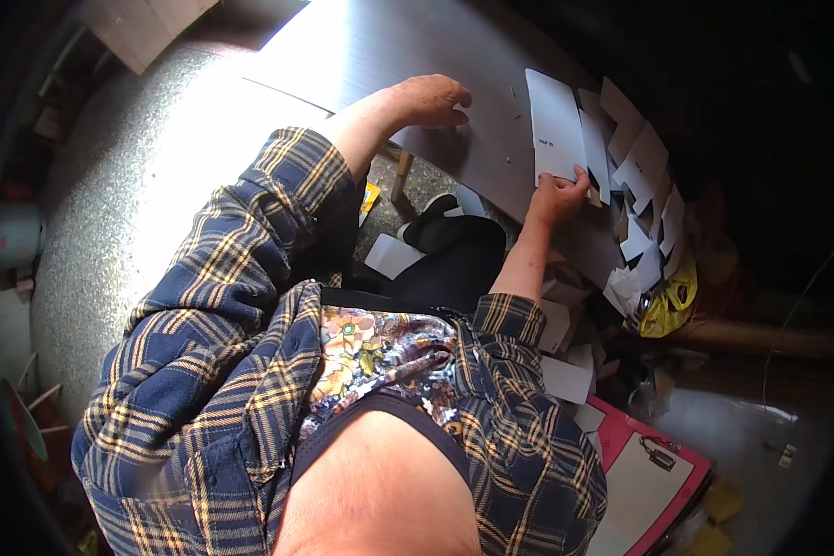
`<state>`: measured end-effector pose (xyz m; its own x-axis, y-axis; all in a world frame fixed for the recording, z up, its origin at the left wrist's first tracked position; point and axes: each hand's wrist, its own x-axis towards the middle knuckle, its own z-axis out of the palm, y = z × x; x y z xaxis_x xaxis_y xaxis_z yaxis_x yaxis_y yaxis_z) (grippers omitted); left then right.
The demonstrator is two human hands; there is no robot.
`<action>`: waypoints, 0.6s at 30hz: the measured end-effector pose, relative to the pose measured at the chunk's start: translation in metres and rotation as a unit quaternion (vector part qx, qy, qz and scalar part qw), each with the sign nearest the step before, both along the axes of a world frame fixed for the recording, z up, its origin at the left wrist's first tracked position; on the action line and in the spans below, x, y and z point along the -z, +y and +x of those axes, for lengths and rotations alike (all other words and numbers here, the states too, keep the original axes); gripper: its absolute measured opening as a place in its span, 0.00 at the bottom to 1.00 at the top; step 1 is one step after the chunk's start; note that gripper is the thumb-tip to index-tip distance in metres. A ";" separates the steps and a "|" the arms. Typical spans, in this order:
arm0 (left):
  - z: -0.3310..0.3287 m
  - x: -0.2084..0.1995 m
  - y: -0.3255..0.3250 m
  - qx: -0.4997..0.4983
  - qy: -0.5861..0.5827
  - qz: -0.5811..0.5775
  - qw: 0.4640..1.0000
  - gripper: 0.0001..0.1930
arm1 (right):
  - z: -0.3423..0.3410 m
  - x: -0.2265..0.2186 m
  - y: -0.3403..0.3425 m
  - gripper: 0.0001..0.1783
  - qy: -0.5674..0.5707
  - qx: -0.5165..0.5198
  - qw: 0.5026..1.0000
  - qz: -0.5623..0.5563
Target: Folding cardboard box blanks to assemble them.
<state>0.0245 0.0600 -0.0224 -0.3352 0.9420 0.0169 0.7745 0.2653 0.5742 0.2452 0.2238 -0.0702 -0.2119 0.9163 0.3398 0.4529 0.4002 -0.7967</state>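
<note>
My right hand point(561, 196) grips the near end of a long white folded card piece point(556, 120), perhaps a flattened paper box, with small dark print on it. The thumb and fingers close round its lower edge, and the far end extends over the grey table point(389, 46). Another white card piece point(594, 148) lies just right of it. Held over the table to the left, my left hand point(433, 100) has curved fingers, with the thumb apart and nothing visible between them. A gap separates it from the card.
A heap of white folded card pieces point(641, 176) crowds the table's right side, beside a yellow plastic bag point(669, 301). More white pieces point(565, 378) lie below on the right, near a pink-edged clipboard point(653, 473). A white piece point(394, 257) sits by my leg, above the speckled floor point(102, 185).
</note>
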 end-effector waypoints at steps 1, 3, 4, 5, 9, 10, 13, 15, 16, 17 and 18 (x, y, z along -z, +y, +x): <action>-0.001 0.000 0.002 -0.005 -0.019 0.006 1.000 0.21 | -0.003 -0.007 -0.007 0.29 0.000 -0.004 1.000 -0.001; -0.004 0.003 0.004 -0.014 -0.038 0.012 0.999 0.22 | -0.012 -0.027 -0.022 0.23 0.007 -0.031 0.995 0.096; -0.005 0.004 0.006 -0.027 -0.069 0.038 0.997 0.26 | -0.016 -0.037 -0.031 0.23 0.007 -0.033 0.995 0.097; -0.007 0.002 0.008 -0.043 -0.099 0.066 0.992 0.30 | -0.021 -0.045 -0.039 0.19 0.002 -0.058 0.986 0.156; -0.002 -0.026 0.010 -0.147 -0.436 0.141 0.877 0.47 | -0.036 -0.073 -0.068 0.14 -0.029 -0.157 0.918 0.363; -0.002 -0.026 0.008 -0.150 -0.434 0.145 0.876 0.47 | -0.039 -0.075 -0.073 0.14 -0.026 -0.160 0.917 0.365; -0.001 -0.027 0.004 -0.117 -0.294 0.189 0.930 0.56 | -0.054 -0.080 -0.087 0.11 -0.088 -0.284 0.862 0.410; 0.001 -0.023 -0.002 -0.089 -0.309 0.206 0.924 0.57 | -0.069 -0.089 -0.095 0.09 -0.117 -0.334 0.832 0.427; 0.009 -0.027 -0.002 -0.046 -0.327 0.221 0.918 0.58 | -0.071 -0.097 -0.099 0.08 -0.153 -0.370 0.801 0.444; 0.013 -0.030 0.000 -0.037 -0.403 0.246 0.881 0.55 | -0.077 -0.095 -0.097 0.07 -0.121 -0.405 0.790 0.445; 0.013 -0.035 0.001 -0.036 -0.402 0.247 0.881 0.55 | -0.081 -0.095 -0.094 0.07 -0.120 -0.404 0.789 0.447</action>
<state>0.0371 0.0613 0.0123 -0.4848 0.8619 0.1487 0.0565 -0.1388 0.9887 0.1638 0.1302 0.0247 -0.7609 -0.1336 0.6350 -0.1421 0.9891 0.0378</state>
